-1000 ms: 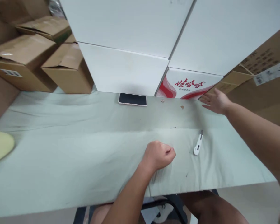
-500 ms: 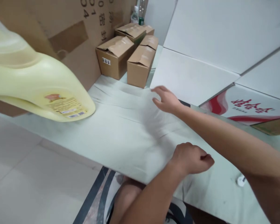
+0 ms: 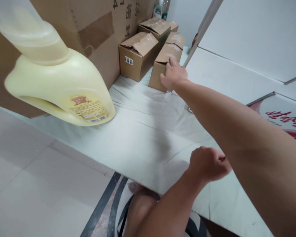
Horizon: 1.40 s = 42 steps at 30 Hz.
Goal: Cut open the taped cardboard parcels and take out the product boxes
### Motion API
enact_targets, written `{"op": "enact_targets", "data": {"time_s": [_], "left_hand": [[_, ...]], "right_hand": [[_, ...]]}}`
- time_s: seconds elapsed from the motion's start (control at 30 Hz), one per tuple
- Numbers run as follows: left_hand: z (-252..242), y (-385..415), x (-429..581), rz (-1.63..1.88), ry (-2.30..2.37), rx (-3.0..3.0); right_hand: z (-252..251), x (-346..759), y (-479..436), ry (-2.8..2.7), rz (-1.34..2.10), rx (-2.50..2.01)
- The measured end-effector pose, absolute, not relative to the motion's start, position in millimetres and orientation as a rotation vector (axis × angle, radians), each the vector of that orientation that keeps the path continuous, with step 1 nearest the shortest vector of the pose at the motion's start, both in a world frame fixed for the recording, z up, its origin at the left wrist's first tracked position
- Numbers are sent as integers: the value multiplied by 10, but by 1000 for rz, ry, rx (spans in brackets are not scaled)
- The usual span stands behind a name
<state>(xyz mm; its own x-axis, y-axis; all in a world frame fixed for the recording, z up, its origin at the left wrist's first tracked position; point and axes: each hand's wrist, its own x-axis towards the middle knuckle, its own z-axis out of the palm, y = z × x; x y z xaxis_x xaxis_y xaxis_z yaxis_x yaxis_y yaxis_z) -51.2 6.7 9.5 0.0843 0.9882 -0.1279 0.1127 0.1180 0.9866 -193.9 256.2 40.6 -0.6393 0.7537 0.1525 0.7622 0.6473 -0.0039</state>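
Observation:
My right hand (image 3: 174, 74) reaches to the front small brown cardboard box (image 3: 158, 74) on the right of the group. Its fingers are apart at the box's front right corner and top edge; I cannot tell how firmly they touch. Closer to me, my left hand (image 3: 209, 164) is curled into a fist above the cloth-covered table (image 3: 135, 144), and nothing shows in it. Beside the right-hand box stands another taped cardboard box (image 3: 135, 61) with a small printed label.
A big pale yellow bottle (image 3: 61, 85) leans in at the left, close to the camera. Behind it rises a large carton (image 3: 96, 62). White boxes (image 3: 241, 69) line the right side. Plastic bottles (image 3: 161, 10) stand at the back.
My right hand has moved forward from above the cloth to the right-hand box. The left hand remains a fist. The view has shifted, with the yellow bottle and boxes now further right.

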Motion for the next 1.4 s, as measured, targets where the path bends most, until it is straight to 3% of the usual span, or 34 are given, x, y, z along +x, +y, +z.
{"op": "enact_targets", "data": {"time_s": [0.13,0.37,0.47,0.57,0.73,0.8,1.07,1.4], "left_hand": [[17,63,-516,1205,1317,1173],[56,-64,-724,2419,1786,1312],[159,-128,-859,2711,1859,1240],[185,-106,-925,2529,1785,1256],[94,75,-740,1498,1141,1329],[54,146,-595,1312,964,1330],[-52,286,-270,1316,925,1259],[-167,378,-319,1365,1084,1309]], "right_hand": [[476,-1727,2242,-2763,-139,-1117],[359,213,1242,-2722,-266,-792],[148,1355,820,-2583,-303,-742],[-109,2210,314,-2381,-180,-975],[-437,2653,-304,-1855,58,-1358],[-525,2625,-337,-1625,106,-1368],[-786,2540,-223,-1117,657,-1153],[-629,3149,-393,-1851,444,-1471]]}}
